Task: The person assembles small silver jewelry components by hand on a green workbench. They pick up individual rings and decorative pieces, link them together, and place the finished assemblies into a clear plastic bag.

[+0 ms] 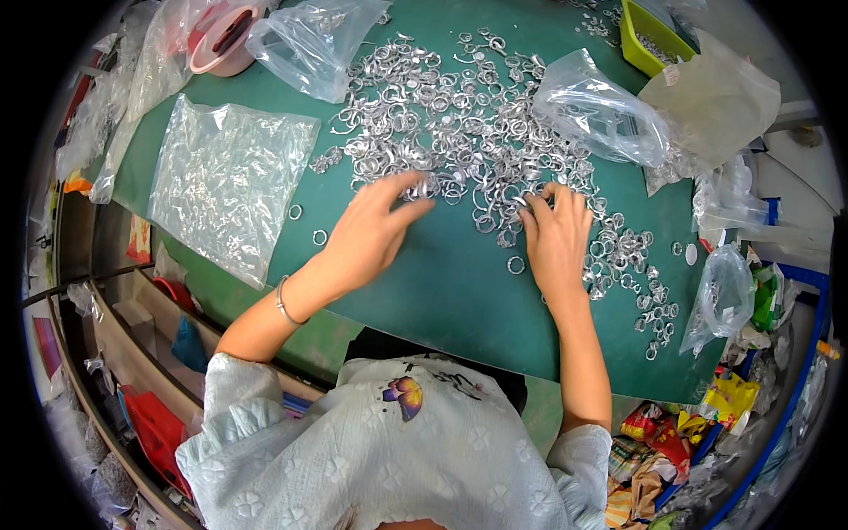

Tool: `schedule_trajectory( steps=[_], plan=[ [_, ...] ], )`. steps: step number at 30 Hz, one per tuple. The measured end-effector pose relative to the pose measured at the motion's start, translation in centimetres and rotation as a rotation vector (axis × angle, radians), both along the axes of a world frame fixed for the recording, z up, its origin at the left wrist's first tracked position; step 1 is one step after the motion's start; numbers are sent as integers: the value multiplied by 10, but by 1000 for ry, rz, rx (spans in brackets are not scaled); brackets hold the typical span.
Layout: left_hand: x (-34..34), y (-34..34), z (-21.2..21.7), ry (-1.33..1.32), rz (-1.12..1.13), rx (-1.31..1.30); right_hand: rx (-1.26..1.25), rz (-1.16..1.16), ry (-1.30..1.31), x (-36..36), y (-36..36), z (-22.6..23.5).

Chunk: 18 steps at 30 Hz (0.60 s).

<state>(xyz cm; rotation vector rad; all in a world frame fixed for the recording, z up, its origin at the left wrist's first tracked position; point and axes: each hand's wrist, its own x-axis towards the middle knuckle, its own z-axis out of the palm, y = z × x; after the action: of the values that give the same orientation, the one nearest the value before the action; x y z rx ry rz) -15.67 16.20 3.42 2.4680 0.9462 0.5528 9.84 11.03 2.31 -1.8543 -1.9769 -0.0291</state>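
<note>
A wide pile of silver-coloured metal rings [442,115] is spread over the green tabletop [424,283]. My left hand [367,225] is at the near left edge of the pile. Its thumb and forefinger are apart, with rings just beyond the fingertips. To the right, my right hand [556,231] has its thumb and fingers bent together at the pile's near edge, pinching a ring [523,201] that the fingers partly cover. One loose ring [516,264] lies just left of that wrist. A smaller group of rings [618,252] lies to the right of the hand.
A flat clear plastic bag [231,185] lies at left, with two loose rings beside it. More clear bags [601,106] rest on the pile's right edge. Farther back are a pink bowl [225,57] and a yellow-green bin [649,44]. Packets [658,433] fill a low shelf at right.
</note>
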Motion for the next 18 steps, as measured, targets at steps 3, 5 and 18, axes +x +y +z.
schedule_trajectory(
  steps=[3,5,18],
  plan=[
    [18,9,6,60,223,141,-13,34,36,-3,-8,2],
    [20,2,-9,120,136,119,20,14,106,0,-23,5],
    [22,-79,-7,-152,6,-198,-102,-244,329,7,-64,8]
  ],
)
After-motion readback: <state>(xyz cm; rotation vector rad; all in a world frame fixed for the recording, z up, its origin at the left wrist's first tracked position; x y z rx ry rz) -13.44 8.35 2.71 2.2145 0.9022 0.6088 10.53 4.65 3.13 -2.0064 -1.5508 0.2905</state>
